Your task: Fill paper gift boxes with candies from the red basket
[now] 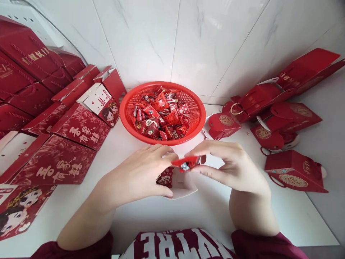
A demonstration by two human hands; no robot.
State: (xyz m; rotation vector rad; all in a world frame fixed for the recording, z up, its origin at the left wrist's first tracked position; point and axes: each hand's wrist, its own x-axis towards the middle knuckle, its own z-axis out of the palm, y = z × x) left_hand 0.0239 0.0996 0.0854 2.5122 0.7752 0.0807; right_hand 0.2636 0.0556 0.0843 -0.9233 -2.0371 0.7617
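My left hand [134, 174] grips the left side of a small open paper box [184, 190] with a white inside. A dark red wrapped candy [165, 178] lies in the box, beside my left fingers. Between the thumb and fingers of my right hand [231, 163] is a bright red wrapped candy [188, 163], just above the box opening. Behind both hands sits a round red plastic basket [126, 127] holding many wrapped candies [161, 118]. My left hand hides part of the box.
Red printed gift boxes [61, 162] stand in rows on the left, with red bags [24, 54] behind them. Several red boxes with round gold emblems [293, 172] stand at the right. A marbled tile wall [151, 39] rises behind the white table [205, 223].
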